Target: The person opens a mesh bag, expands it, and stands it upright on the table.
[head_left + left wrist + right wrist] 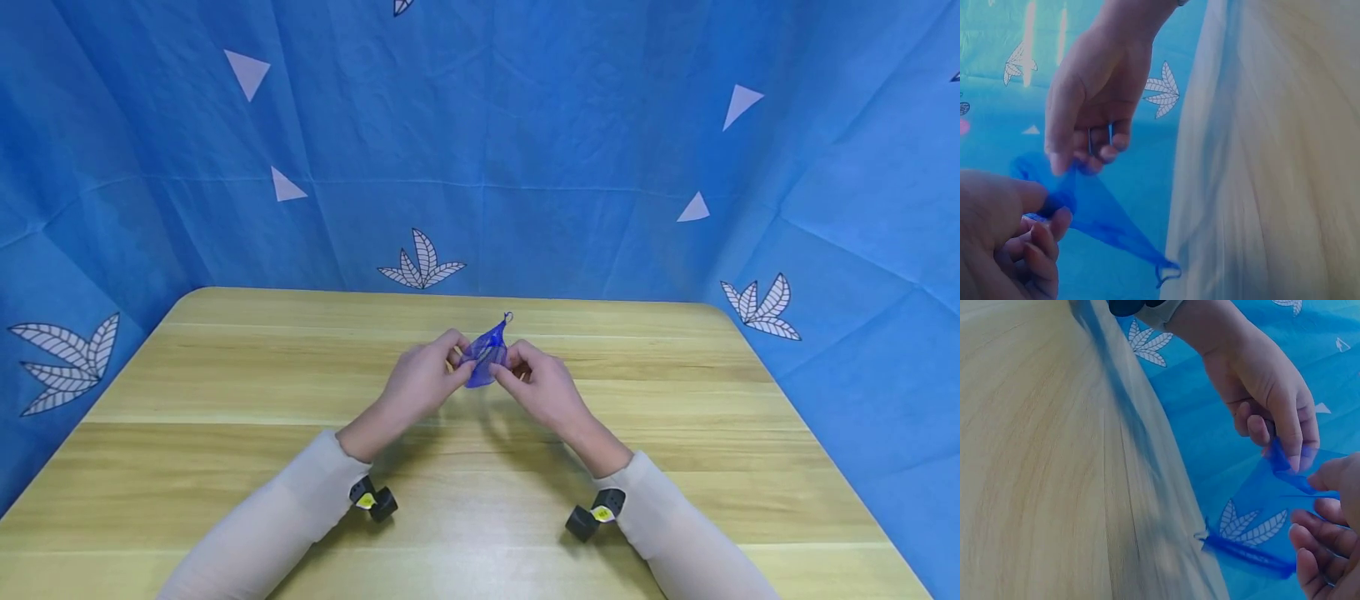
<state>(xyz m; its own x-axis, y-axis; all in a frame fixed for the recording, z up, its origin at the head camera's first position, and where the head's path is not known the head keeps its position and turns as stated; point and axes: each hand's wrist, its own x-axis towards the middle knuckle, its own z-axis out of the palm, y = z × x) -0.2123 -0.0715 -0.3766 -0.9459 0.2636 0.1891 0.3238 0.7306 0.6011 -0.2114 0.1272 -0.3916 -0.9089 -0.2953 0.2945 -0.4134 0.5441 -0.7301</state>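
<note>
A small sheer blue mesh bag is held up above the wooden table, between both hands. Its narrow end points away from me and carries a thin cord loop, which hangs low in the left wrist view. My left hand pinches the bag's left side between thumb and fingers. On the opposite side, my right hand pinches the fabric the same way. The right wrist view shows the thin fabric stretched between the hands, and the backdrop shows through it. Whether anything lies inside cannot be made out.
Beneath the hands spreads a light wooden table with rounded far corners. A blue curtain with white leaves and triangles surrounds its far side and both flanks. Black wrist cameras are strapped over both pale sleeves.
</note>
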